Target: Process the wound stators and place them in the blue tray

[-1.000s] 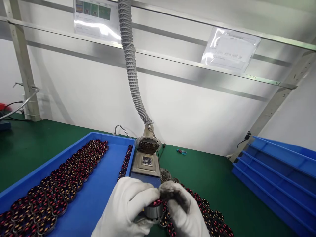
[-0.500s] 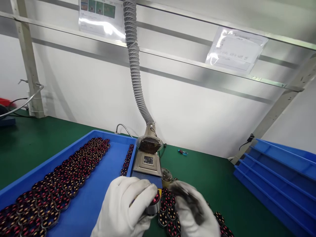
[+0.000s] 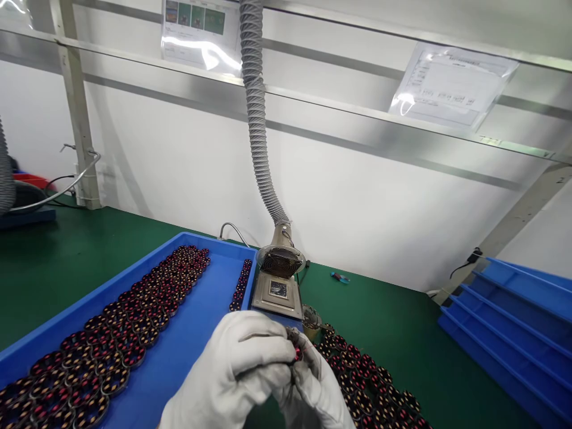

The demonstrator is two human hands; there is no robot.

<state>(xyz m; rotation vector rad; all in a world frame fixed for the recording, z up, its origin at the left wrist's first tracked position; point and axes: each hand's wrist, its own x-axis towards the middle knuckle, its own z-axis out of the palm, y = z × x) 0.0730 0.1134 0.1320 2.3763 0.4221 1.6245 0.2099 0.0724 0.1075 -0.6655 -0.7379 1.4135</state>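
Both my hands wear white gloves and meet at the lower middle. My left hand [image 3: 241,363] is closed round a ring-shaped part [image 3: 298,353] with a black face and red spots; most of it is hidden by the fingers. From the other side my right hand [image 3: 315,381], dark-stained at the fingertips, grips the same part. Many similar rings with red or yellow spots [image 3: 361,381] lie in a pile on the green table to the right. Beyond my hands stands a metal-topped box [image 3: 279,298] with a small shiny square in its top.
A blue tray [image 3: 179,333] at the left holds rows of rings. A grey flexible hose [image 3: 259,131] drops to a fan hood [image 3: 281,259] over the box. A small pot [image 3: 311,322], cutters [image 3: 340,277] and stacked blue trays [image 3: 513,333] are at the right.
My right hand has come left from over the pile and joined my left hand at the ring part. The view has shifted slightly to the left.
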